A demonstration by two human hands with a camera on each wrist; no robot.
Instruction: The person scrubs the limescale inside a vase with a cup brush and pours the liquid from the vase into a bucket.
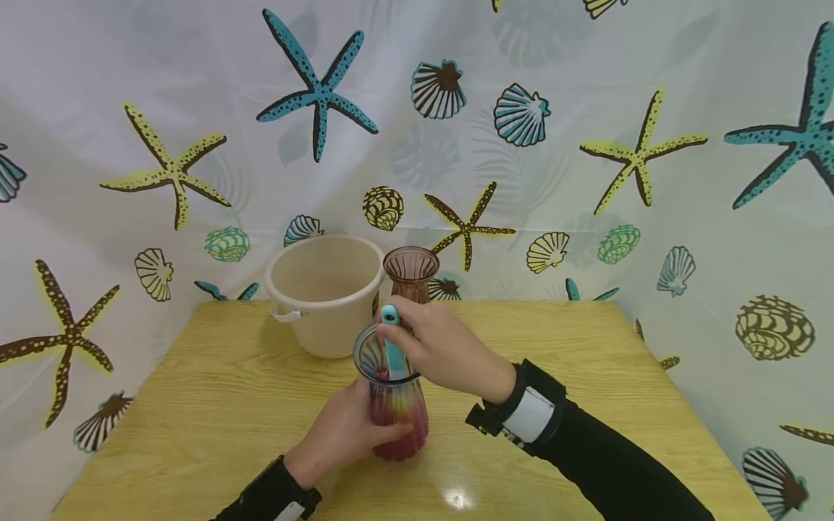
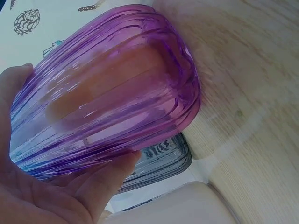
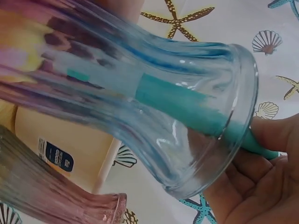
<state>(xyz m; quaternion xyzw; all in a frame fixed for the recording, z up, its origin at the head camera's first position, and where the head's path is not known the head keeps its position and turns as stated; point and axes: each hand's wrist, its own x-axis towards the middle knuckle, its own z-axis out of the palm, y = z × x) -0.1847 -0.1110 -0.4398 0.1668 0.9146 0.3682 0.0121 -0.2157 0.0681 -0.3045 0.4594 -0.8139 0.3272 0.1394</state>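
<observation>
A ribbed glass vase, pink at the base and bluish at its flared rim, stands in front of me. My left hand grips its lower body, the thumb across the near side; fingers show through the purple glass in the left wrist view. My right hand pinches the top of a turquoise-handled tool that reaches down through the vase's mouth. In the right wrist view the turquoise handle runs into a paler section inside the glass; coloured glass blurs its lower end.
Behind the held vase stands a second, brownish-pink glass vase. A cream bucket with a side handle sits left of it, its label showing in the right wrist view. The wooden table backs onto a shell-and-starfish patterned curtain.
</observation>
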